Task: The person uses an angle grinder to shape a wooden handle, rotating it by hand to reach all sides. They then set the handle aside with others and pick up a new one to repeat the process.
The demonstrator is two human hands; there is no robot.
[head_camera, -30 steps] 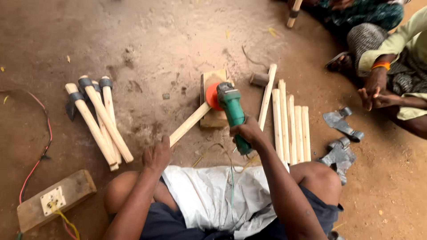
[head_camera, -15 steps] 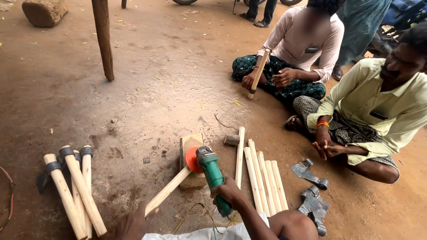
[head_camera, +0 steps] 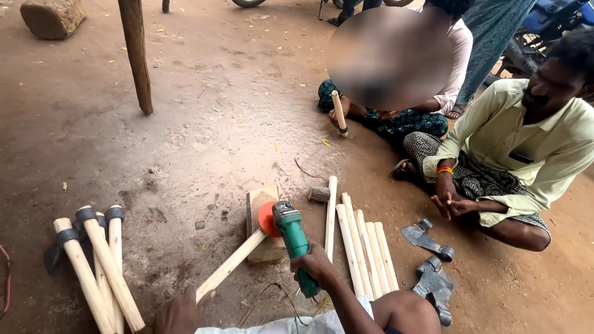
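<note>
My right hand (head_camera: pixel 317 263) grips a green angle grinder (head_camera: pixel 294 238) whose orange disc (head_camera: pixel 267 218) touches the end of a pale wooden handle (head_camera: pixel 230 265). The handle's far end rests on a small wooden block (head_camera: pixel 262 200) on the dirt floor. My left hand (head_camera: pixel 179 313) holds the near end of that handle at the bottom edge of the view. The grinder's cord trails down between my knees.
Several bare wooden handles (head_camera: pixel 362 247) lie right of the block, with dark axe heads (head_camera: pixel 430 260) beyond them. Finished axes (head_camera: pixel 93 260) lie at the left. Two people sit at the right; one holds a handle (head_camera: pixel 339 112). A post (head_camera: pixel 137 55) and log (head_camera: pixel 52 17) stand far back.
The view has tilted up, bringing the seated people and the post into sight. My hands, the grinder and the handle stay at the block.
</note>
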